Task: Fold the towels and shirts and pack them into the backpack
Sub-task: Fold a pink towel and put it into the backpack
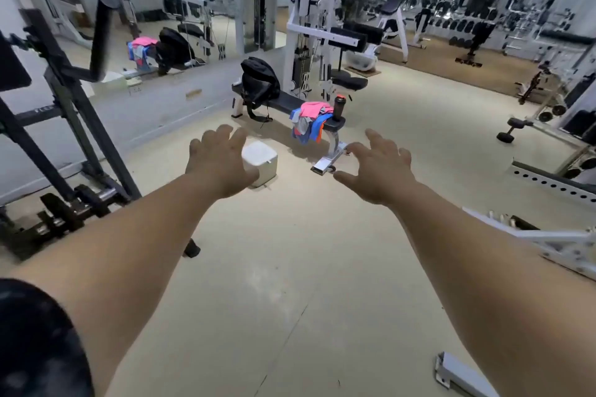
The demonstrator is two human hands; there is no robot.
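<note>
A black backpack [259, 82] stands upright on the far end of a black gym bench [287, 105]. A heap of pink, grey, blue and orange towels and shirts [310, 121] hangs over the bench's near end. Both my arms stretch forward above the floor, well short of the bench. My left hand [221, 163] has its fingers spread and holds nothing. My right hand [379, 167] is likewise spread with nothing in it.
A dark shaker bottle [339, 106] stands on the bench beside the clothes. A white cube-shaped box [262, 163] sits on the floor just past my left hand. A black rack [64, 126] stands at the left, white frames [548, 242] at the right, a wall mirror behind.
</note>
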